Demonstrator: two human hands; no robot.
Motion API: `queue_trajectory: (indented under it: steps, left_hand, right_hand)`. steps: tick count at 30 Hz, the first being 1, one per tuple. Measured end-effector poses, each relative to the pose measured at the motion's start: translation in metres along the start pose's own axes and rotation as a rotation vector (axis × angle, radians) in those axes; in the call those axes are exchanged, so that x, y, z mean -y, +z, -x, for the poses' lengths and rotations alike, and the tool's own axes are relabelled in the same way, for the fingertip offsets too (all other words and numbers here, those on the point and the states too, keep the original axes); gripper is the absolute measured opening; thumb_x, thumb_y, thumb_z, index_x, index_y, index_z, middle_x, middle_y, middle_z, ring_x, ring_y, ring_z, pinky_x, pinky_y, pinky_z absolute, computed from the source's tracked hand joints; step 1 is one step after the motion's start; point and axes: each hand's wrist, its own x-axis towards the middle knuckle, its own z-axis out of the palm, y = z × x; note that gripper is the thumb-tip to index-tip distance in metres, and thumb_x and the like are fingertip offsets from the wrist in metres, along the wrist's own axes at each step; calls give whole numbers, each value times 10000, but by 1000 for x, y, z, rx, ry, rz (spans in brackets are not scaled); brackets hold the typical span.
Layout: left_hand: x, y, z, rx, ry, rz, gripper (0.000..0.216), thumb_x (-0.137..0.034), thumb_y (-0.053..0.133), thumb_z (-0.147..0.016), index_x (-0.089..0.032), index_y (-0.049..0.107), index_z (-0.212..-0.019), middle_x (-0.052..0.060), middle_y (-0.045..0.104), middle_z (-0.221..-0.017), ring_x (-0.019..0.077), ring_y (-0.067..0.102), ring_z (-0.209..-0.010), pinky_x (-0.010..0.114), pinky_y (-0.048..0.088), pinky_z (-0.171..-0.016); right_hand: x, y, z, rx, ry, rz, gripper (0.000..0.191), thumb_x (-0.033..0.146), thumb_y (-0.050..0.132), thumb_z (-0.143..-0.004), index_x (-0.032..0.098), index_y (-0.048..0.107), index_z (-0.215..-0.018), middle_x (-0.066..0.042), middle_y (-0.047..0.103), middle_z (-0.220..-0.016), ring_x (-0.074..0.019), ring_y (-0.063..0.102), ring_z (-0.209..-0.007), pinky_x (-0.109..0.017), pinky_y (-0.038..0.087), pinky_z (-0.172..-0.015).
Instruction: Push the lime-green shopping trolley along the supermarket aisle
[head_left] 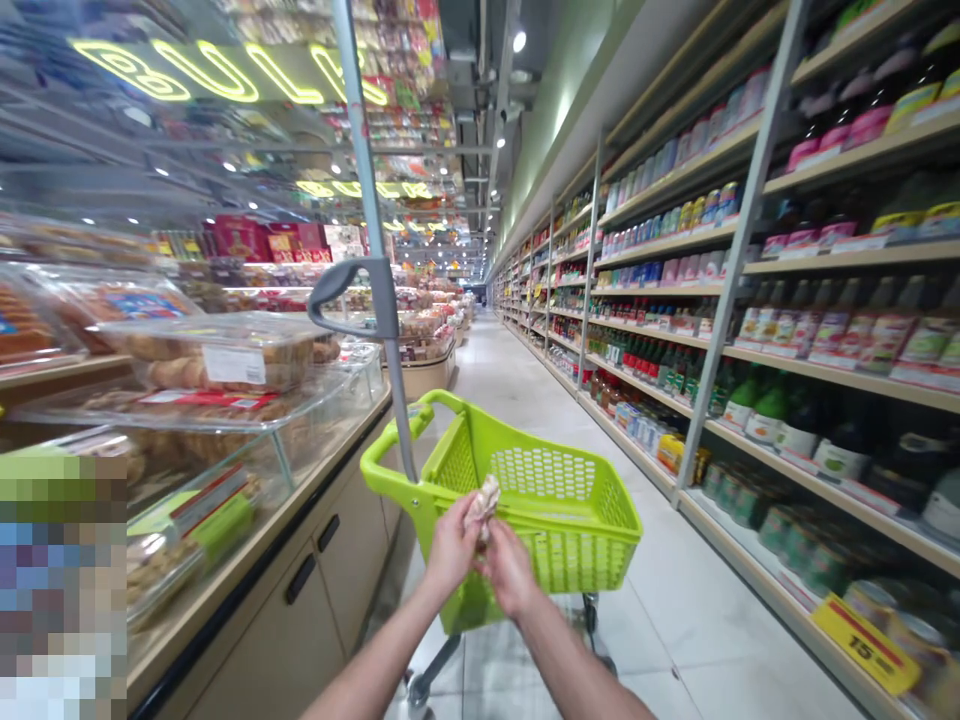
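My left hand (pixel 453 545) is closed around a small, crumpled off-white thing (pixel 489 494), perhaps a wad of tissue or paper. My right hand (pixel 507 568) meets it from below and to the right, its fingers pinched at the lower end of the same wad. Both hands are raised in front of a bright green shopping basket cart (pixel 577 545). Through the basket's open top I see its inner floor and far wall. A grey pole with a looped handle (pixel 352 298) rises from the cart's left end.
Left of me runs a counter with clear plastic boxes of baked goods (pixel 225 355) and cabinet doors (pixel 300 620) below. Along the right stand shelves (pixel 840 370) of bottles and cans, with a yellow price sign (pixel 865 643) low down. A tiled aisle (pixel 491 350) stretches ahead.
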Motion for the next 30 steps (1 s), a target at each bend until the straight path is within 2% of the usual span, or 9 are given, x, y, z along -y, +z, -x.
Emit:
queue_trajectory:
  steps: [2, 4, 7, 9, 15, 18, 24, 27, 30]
  left_hand:
    - [1, -12, -17, -39, 173, -217, 368, -127, 396, -734, -176, 550, -1065, 71, 578, -1108, 182, 524, -1025, 352, 411, -900]
    - [2, -25, -33, -69, 285, -445, 393, -93, 371, -747, -211, 553, -1076, 66, 536, -1175, 195, 449, -1120, 393, 354, -955]
    - [11, -30, -45, -43, 273, -762, 342, -98, 389, -774, -251, 599, -997, 66, 523, -1191, 249, 385, -1172, 502, 278, -972]
    - [18, -17, -42, 31, 274, -860, 271, -145, 422, -795, -253, 619, -947, 66, 528, -1179, 263, 384, -1167, 515, 269, -968]
    - [19, 46, -18, 278, 458, -818, 235, -223, 454, -818, -246, 589, -1009, 51, 528, -1159, 217, 380, -1164, 447, 276, -997]
    - [17, 39, -19, 327, 493, -820, 236, -231, 437, -829, -227, 591, -1007, 58, 523, -1166, 208, 353, -1189, 452, 237, -1022]
    - [29, -17, -30, 200, 404, -930, 291, -148, 427, -815, -228, 568, -1056, 68, 394, -1308, 240, 224, -1265, 446, 210, -1035]
    - [32, -7, -23, 211, 414, -934, 303, -134, 438, -806, -224, 561, -1068, 81, 365, -1325, 252, 187, -1279, 447, 217, -1031]
    - [32, 28, -13, 288, 469, -899, 295, -182, 439, -820, -232, 543, -1092, 87, 402, -1296, 242, 224, -1268, 452, 225, -1026]
  right_hand:
    - [4, -18, -11, -96, -122, 219, 332, 428, 509, -707, 212, 559, -956, -68, 630, -978, -189, 607, -808, -304, 473, -628]
    - [15, -42, -23, -190, -358, 478, 341, 387, 466, -733, 191, 562, -996, -95, 608, -1037, -216, 578, -913, -353, 458, -755]
    - [36, -80, -37, -302, -717, 901, 348, 292, 403, -756, 159, 560, -1037, -117, 563, -1114, -238, 488, -1071, -397, 359, -920]
    - [41, -99, -42, -378, -817, 1166, 362, 239, 376, -765, 155, 550, -1071, -122, 515, -1184, -245, 428, -1139, -429, 301, -961]
    - [17, -114, -40, -278, -707, 1611, 421, 143, 391, -741, 180, 517, -1142, -109, 493, -1225, -268, 393, -1170, -527, 211, -966]
    - [12, -117, -35, -214, -693, 1674, 494, 103, 397, -717, 191, 468, -1198, -92, 460, -1262, -249, 350, -1204, -519, 174, -986]
    - [12, -121, -34, -178, -674, 1676, 545, 99, 401, -707, 207, 407, -1241, -76, 416, -1301, -235, 302, -1230, -525, 144, -990]
    - [6, -118, -34, -198, -660, 1664, 553, 103, 406, -703, 176, 398, -1250, -85, 393, -1317, -243, 266, -1248, -491, 170, -994]
    - [4, -118, -33, -184, -662, 1676, 553, 107, 403, -710, 177, 387, -1258, -76, 379, -1328, -232, 245, -1259, -460, 173, -1003]
